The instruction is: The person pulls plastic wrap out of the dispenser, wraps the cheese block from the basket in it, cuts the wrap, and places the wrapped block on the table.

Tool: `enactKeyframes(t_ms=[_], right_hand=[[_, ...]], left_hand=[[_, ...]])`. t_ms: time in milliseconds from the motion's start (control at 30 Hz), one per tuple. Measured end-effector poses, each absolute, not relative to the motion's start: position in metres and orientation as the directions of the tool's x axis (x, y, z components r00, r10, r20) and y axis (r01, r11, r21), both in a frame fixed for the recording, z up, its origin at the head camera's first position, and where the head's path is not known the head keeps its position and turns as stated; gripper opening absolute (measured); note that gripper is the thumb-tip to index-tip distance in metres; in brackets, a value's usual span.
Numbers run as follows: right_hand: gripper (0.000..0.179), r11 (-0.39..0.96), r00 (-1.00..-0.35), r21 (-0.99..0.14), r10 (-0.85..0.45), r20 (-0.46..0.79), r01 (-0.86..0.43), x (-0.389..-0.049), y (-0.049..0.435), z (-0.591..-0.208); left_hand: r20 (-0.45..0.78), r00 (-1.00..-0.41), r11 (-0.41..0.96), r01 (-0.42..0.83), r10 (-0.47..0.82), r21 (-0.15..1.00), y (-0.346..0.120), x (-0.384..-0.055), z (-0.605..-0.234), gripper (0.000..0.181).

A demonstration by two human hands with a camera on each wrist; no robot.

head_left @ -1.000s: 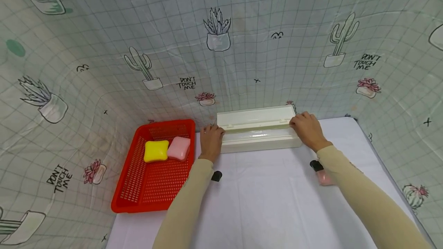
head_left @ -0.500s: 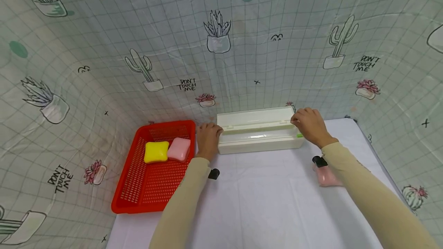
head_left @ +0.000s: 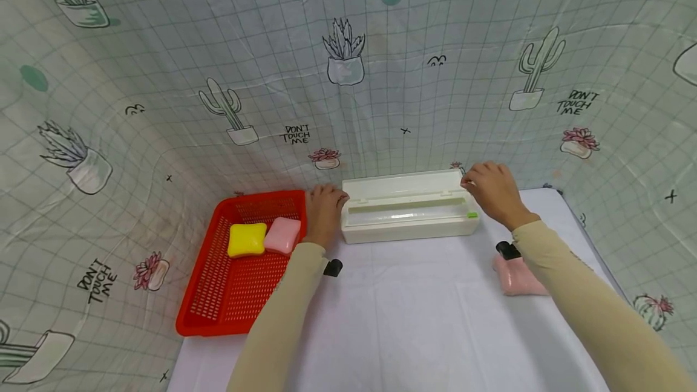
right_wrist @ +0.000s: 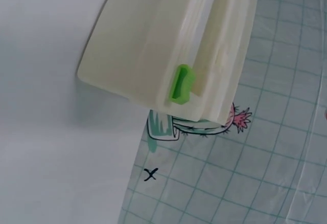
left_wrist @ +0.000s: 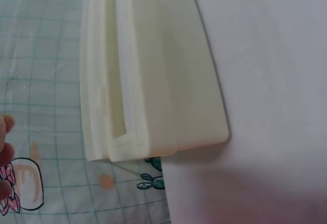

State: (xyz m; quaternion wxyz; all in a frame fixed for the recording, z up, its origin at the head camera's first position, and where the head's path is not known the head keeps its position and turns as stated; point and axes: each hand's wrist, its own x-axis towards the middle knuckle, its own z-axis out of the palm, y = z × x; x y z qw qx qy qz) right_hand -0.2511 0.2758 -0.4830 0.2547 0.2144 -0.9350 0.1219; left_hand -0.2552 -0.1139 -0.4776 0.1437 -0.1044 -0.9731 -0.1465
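Note:
A long white cling film dispenser (head_left: 411,231) stands against the back cloth, its lid (head_left: 403,185) tipped back. Clear film shows as glare in its slot, and a small green slide cutter (right_wrist: 182,84) sits at its right end. By the left end is my left hand (head_left: 325,213), fingertips bent together. Beyond the right end my right hand (head_left: 497,195) is raised, thumb and forefinger pinched. Both hands seem to pinch clear film, seen only as faint streaks of sheen near the left fingers (left_wrist: 5,152) in the left wrist view. The right fingers are outside the right wrist view.
On the left, a red basket (head_left: 187,319) holds a yellow soap-bar-shaped block (head_left: 247,240) and a pink one (head_left: 282,235). A pink piece (head_left: 520,277) lies partly under the right sleeve. A patterned cloth (head_left: 403,77) encloses the white table (head_left: 408,319).
Both hands have risen and moved slightly outward from the dispenser's ends. The green slide cutter has come into sight from behind the right hand. The lid stays tipped back.

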Motion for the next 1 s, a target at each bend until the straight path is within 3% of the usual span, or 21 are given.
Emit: enactKeyframes(t_ms=[300, 700, 1000], right_hand=[[0.010, 0.874, -0.738, -0.094, -0.340, 0.582, -0.477, -0.251, 0.277, -0.469], [0.009, 0.896, -0.754, -0.094, -0.305, 0.582, -0.435, -0.253, 0.276, -0.448], [0.007, 0.882, -0.712, -0.091, -0.308, 0.632, -0.462, -0.254, 0.276, -0.433]], left_hand=[[0.366, -0.915, 0.931, 0.270, 0.168, 0.247, -0.117, -0.259, -0.464, 0.020], [0.399, -0.902, 0.934, 0.272, 0.163, 0.232, -0.120, -0.259, -0.441, 0.024], [0.437, -0.882, 0.920, 0.304, 0.174, 0.248, -0.125, -0.261, -0.426, 0.024]])
